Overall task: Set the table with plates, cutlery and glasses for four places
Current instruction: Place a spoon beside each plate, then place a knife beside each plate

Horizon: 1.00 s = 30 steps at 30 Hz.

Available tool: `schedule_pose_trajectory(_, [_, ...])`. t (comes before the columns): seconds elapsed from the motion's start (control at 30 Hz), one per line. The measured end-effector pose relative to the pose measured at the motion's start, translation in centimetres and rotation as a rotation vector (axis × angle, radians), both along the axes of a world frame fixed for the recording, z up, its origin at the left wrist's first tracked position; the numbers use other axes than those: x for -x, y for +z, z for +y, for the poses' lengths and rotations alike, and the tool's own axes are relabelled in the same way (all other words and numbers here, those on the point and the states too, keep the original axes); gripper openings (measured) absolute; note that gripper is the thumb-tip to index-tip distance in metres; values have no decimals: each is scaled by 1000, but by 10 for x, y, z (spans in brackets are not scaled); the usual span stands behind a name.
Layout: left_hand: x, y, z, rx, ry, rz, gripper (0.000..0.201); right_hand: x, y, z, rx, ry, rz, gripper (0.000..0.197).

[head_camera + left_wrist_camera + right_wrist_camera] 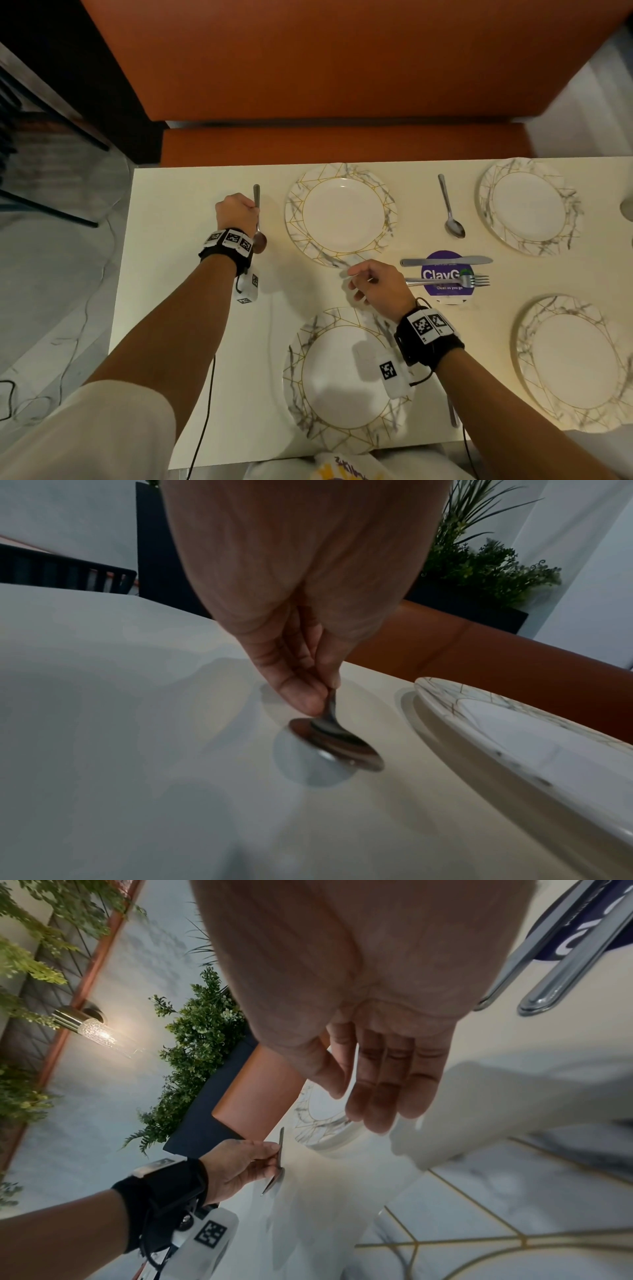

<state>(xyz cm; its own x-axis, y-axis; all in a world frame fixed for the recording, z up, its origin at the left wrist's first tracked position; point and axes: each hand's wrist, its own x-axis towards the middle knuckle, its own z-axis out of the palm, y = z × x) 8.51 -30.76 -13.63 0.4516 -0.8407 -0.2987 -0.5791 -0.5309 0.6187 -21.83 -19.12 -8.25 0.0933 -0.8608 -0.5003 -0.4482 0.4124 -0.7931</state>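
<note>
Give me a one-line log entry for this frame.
left hand: pinching spoon beside far-left plate, bowl at table | right hand: open, empty | knife, fork unplaced

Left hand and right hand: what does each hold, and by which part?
The left hand pinches a spoon by its handle near the bowl. The right hand is open and holds nothing.

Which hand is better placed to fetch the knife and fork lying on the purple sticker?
Right. The right hand hangs open beside the fork and knife; the left hand grips a spoon.
</note>
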Motion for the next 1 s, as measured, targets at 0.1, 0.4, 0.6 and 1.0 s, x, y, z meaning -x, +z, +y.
schedule_pose_trajectory(0.1, [-1, 3, 2, 5, -1, 2, 11, 3, -1, 1, -7, -13, -1, 19])
schedule_pose_trajectory(0.4, [3, 13, 14, 92, -73, -127, 18, 20, 2, -3, -2, -27, 13, 16])
schedule_pose_trajectory(0.6, [46, 28, 22, 242, -199, -177, 18, 54, 2, -12, 28, -82, 31, 18])
schedule_pose_trajectory(1.0, [248, 27, 51, 276, -566, 43, 7, 200, -11, -43, 211, -86, 450, 16])
